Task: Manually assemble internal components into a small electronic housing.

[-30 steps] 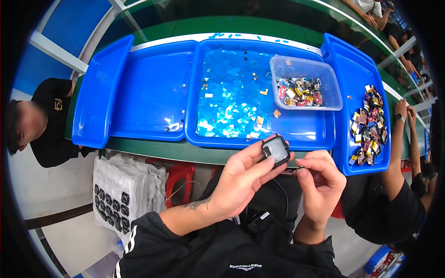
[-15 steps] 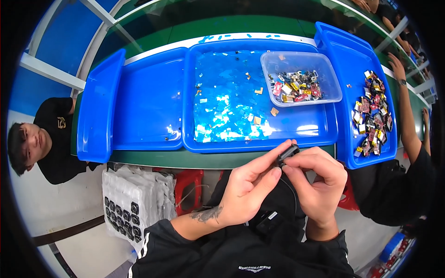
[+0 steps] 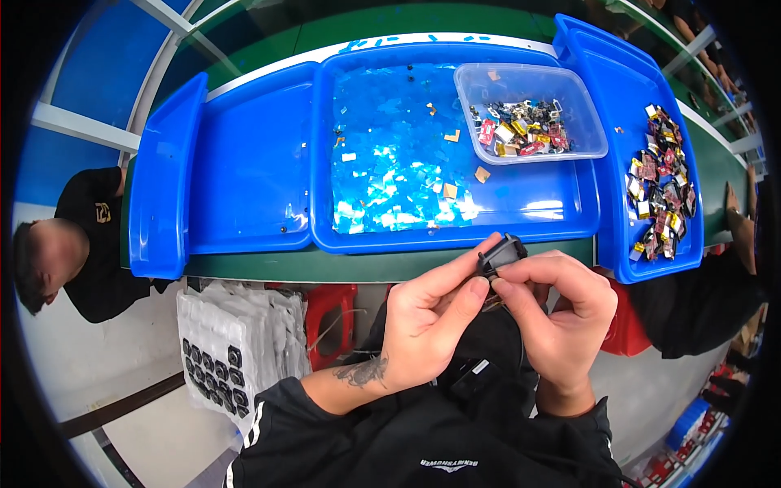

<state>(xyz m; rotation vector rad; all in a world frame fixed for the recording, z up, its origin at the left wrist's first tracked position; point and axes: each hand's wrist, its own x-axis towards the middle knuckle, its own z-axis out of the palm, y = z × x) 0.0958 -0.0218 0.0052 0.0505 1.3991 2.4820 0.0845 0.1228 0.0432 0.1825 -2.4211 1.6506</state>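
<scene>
Just off the table's front edge, a small black plastic housing (image 3: 501, 254) with a squarish face and raised corners is held up between my two hands. My left hand (image 3: 427, 321) pinches it from the left, index finger stretched along behind it and thumb in front. My right hand (image 3: 561, 325) grips its lower right side between thumb and curled index finger. The part inside my fingers is hidden. Beyond them lies a blue tray (image 3: 582, 213) strewn with blue film pieces (image 3: 390, 150). A clear plastic tub (image 3: 598, 134) in that tray holds small mixed electronic parts (image 3: 525, 128).
A blue tray at right (image 3: 634, 272) holds a heap of red, yellow and silver parts (image 3: 663, 183). More blue trays (image 3: 252, 163) stand left. White foam sheets with black pieces (image 3: 215, 350) are stacked below, by a red stool (image 3: 329, 317). People sit on both sides.
The black housing has turned so its squarish face shows more. Both hands still grip it. My view has shifted slightly, and the arm at right has drawn back from the far table edge.
</scene>
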